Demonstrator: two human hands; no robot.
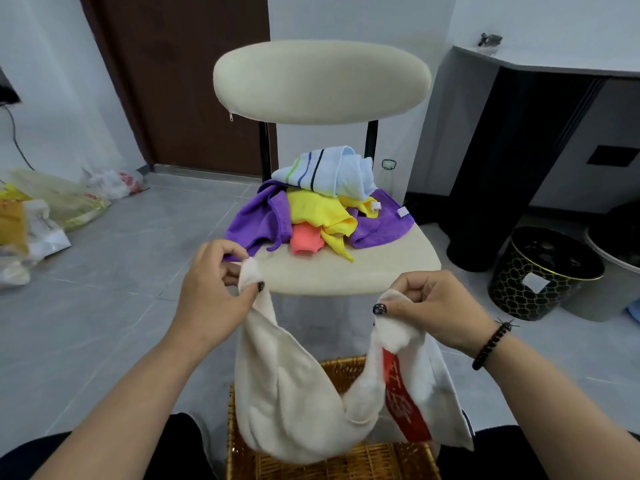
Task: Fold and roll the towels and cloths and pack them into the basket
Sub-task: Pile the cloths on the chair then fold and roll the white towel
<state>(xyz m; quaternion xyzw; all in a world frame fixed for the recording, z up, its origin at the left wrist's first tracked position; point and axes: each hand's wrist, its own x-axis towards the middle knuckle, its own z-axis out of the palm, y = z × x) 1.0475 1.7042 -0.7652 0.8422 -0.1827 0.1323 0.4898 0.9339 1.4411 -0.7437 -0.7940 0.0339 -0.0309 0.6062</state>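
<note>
Right now the wicker basket [332, 459] sits on the floor between your knees, at the bottom of the view, and the white towel [294, 393] sags down into it in a deep loop. A red band with lettering [405, 400] runs down the towel's right side. Your left hand [211, 289] pinches one upper corner of the towel, thumb and curled fingers closed on the cloth. Your right hand [429, 306] pinches the other corner the same way, fingers bunched tight around it; a dark beaded bracelet [491, 344] circles that wrist. Both hands hold at about the same height, just in front of the cream chair [346, 275].

Farther back on the chair seat lies the pile of cloths: a coral cloth [304, 242] at the front, a yellow cloth [322, 213] over it, a purple cloth [259, 220] spread beneath, and a pale blue striped towel [329, 171] on top. To the right on the floor stands a black patterned bin [540, 275]. Plastic bags [41, 216] lie on the left, and a dark door [194, 81] stands behind.
</note>
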